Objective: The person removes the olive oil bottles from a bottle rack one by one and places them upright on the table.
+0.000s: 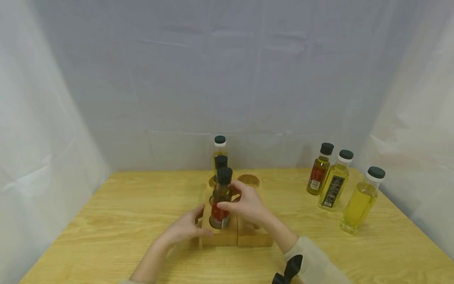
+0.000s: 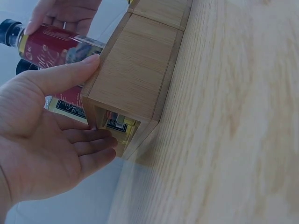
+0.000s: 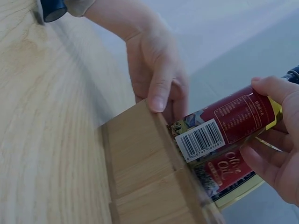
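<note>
A wooden bottle holder [image 1: 227, 236] with round holes stands mid-table. My right hand [image 1: 230, 201] grips a red-labelled olive oil bottle [image 1: 220, 207] with a black cap; its base is at the front left hole. Behind it in the same row stand two more bottles [image 1: 220, 152]. My left hand [image 1: 196, 225] rests open against the holder's left side, thumb on the top edge. In the left wrist view the left hand [image 2: 93, 107] touches the holder [image 2: 135, 70] below the bottle [image 2: 51, 49]. In the right wrist view the right hand [image 3: 261, 140] holds the bottle [image 3: 233, 123] beside the holder [image 3: 145, 172].
Three more oil bottles stand at the right of the table: one with a red label [image 1: 318, 170], one with a black label [image 1: 334, 180] and a plain one [image 1: 361, 201]. White cloth walls close in the table [image 1: 106, 221] on three sides.
</note>
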Demonstrator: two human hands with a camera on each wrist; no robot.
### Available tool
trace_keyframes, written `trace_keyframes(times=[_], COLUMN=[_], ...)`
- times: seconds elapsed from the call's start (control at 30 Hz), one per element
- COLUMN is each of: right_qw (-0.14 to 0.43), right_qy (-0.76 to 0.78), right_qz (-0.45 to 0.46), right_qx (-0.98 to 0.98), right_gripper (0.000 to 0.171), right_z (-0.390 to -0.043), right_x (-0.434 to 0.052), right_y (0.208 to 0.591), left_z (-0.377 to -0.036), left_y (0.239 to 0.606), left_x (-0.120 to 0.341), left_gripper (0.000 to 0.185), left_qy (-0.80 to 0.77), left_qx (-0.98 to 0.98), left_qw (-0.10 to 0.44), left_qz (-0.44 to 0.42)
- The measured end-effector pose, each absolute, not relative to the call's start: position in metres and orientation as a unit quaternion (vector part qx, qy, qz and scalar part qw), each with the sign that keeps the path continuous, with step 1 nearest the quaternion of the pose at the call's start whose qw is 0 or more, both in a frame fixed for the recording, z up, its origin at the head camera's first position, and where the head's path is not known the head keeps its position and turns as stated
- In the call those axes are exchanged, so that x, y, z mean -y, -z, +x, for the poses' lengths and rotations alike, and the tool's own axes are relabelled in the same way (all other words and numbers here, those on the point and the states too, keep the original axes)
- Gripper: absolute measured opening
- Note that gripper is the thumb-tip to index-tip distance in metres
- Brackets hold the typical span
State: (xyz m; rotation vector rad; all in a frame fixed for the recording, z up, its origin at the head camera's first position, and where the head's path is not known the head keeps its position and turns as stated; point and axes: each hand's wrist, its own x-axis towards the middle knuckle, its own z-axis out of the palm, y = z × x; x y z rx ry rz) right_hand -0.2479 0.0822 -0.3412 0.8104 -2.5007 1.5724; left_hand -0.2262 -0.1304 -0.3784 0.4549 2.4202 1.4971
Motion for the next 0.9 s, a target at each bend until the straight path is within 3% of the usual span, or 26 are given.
trace_keyframes(times=[0.47,0.9], right_qw=[0.087,0.133], right_qy=[-0.548,-0.523], right_qz=[0.246,0.175], right_qx=[0.795,0.823], right_gripper=[0.037,0.043], right_z=[-0.253,-0.264], right_x=[-0.106,-0.164], right_y=[0.306,0.292], left_z=[-0.226,-0.223], left_y=[0.378,0.376], left_x=[0.131,0.13], left_gripper=[0.101,0.1], left_qy=[-0.5,-0.502], left_qx=[-0.844,-0.841], left_qw=[0.115,0.132], left_qz=[0.155,0.155])
